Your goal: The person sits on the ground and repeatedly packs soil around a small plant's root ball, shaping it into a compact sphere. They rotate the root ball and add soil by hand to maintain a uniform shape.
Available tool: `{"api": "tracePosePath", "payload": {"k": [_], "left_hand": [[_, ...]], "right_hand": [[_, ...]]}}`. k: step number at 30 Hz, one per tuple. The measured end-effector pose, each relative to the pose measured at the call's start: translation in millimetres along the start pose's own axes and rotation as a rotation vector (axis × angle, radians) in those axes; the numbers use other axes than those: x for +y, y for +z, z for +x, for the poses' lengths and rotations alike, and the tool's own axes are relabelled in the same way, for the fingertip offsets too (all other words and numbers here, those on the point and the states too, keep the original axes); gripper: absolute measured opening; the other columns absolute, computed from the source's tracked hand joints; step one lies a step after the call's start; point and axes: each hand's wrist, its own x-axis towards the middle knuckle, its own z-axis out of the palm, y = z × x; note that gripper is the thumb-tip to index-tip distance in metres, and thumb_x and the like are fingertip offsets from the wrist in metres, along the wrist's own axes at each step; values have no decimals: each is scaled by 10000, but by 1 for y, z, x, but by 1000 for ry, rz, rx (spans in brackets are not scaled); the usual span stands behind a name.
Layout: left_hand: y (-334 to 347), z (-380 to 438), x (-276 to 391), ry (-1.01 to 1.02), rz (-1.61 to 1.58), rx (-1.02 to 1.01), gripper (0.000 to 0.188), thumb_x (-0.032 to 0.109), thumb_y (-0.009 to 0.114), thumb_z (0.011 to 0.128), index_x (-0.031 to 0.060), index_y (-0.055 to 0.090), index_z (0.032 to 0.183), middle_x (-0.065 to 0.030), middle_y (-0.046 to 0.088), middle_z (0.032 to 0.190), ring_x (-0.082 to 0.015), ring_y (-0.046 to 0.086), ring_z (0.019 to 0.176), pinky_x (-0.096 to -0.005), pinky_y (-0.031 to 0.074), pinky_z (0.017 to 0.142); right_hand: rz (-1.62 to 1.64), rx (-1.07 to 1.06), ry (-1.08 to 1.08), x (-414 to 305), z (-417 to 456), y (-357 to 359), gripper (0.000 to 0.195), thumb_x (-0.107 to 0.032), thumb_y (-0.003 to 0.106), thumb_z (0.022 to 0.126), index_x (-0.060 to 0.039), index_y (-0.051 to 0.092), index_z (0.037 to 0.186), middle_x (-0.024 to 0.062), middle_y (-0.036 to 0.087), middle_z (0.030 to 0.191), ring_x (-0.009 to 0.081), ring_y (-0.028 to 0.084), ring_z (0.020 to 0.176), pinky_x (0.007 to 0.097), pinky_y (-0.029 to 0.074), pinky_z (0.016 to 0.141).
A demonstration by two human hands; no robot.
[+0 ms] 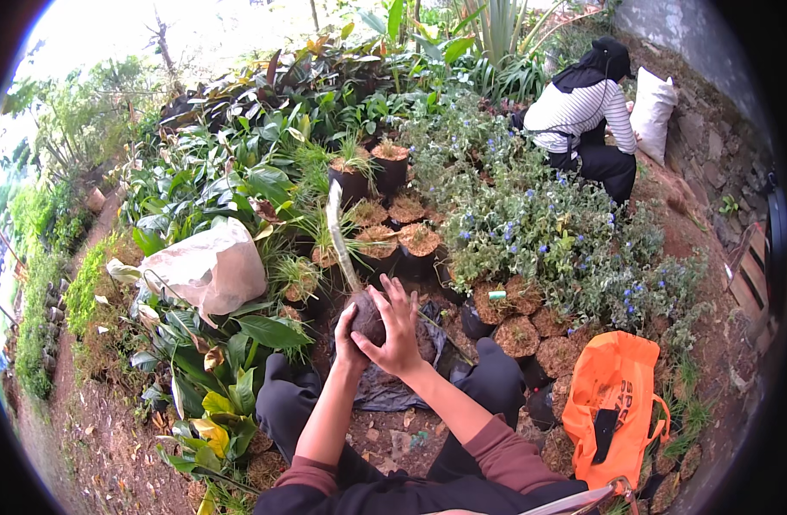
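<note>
Between my two hands is a rounded ball of dark brown soil [370,317], with a pale, slightly curved stem [337,235] standing up from it. My left hand [350,341] cups the ball's left side. My right hand [395,331] presses against its right side, the fingers extended and a little apart. Below the hands, a dark plastic sheet [384,394] lies on the ground between my knees with some soil on it. The underside of the ball is hidden by my hands.
A translucent plastic bag [207,270] rests on leafy plants at left. Soil-filled black planting bags [419,241] stand ahead. An orange bag [609,405] with a black object [603,434] lies at right. Beyond blue-flowered plants [516,212], a person [580,116] crouches beside a white sack [652,116].
</note>
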Motion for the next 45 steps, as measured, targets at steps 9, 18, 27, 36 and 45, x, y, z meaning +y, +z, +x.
{"api": "tracePosePath", "payload": {"k": [9, 18, 27, 36, 45], "left_hand": [[-2, -2, 6, 16, -4, 40, 466, 291, 527, 817, 51, 484, 1215, -116, 562, 1159, -240, 567, 1041, -381, 447, 920], [-17, 8, 5, 90, 90, 97, 415, 250, 553, 811, 21, 511, 1155, -112, 585, 1085, -219, 594, 973, -347, 481, 865], [12, -1, 13, 136, 174, 90, 659, 533, 318, 917, 42, 344, 1356, -146, 516, 1249, -267, 519, 1127, -387, 394, 992], [11, 0, -5, -9, -129, 39, 519, 478, 413, 894, 86, 510, 1219, -102, 566, 1181, -233, 549, 1076, -375, 421, 957], [23, -3, 5, -56, -32, 198, 494, 460, 472, 881, 80, 509, 1194, -92, 578, 1143, -217, 556, 1051, -360, 445, 931]], "right_hand": [[-88, -77, -85, -1, -1, -5, 644, -536, 533, 808, -98, 466, 1275, 160, 351, 1404, 372, 286, 1313, 573, 100, 1058], [98, -87, 0, -3, 6, -10, 627, -475, 570, 808, -68, 467, 1275, 142, 391, 1379, 317, 328, 1300, 537, 131, 1069], [483, 210, 233, 10, 18, -4, 463, -172, 724, 707, 23, 572, 1099, 174, 586, 1118, 308, 556, 1068, 389, 422, 937], [-17, 108, -8, -5, 3, -1, 424, -319, 542, 805, -68, 573, 1146, 115, 514, 1260, 327, 393, 1239, 536, 121, 1067], [123, 20, 113, 7, 2, 3, 483, -329, 574, 809, -44, 529, 1196, 143, 495, 1269, 334, 405, 1225, 483, 219, 1058]]}}
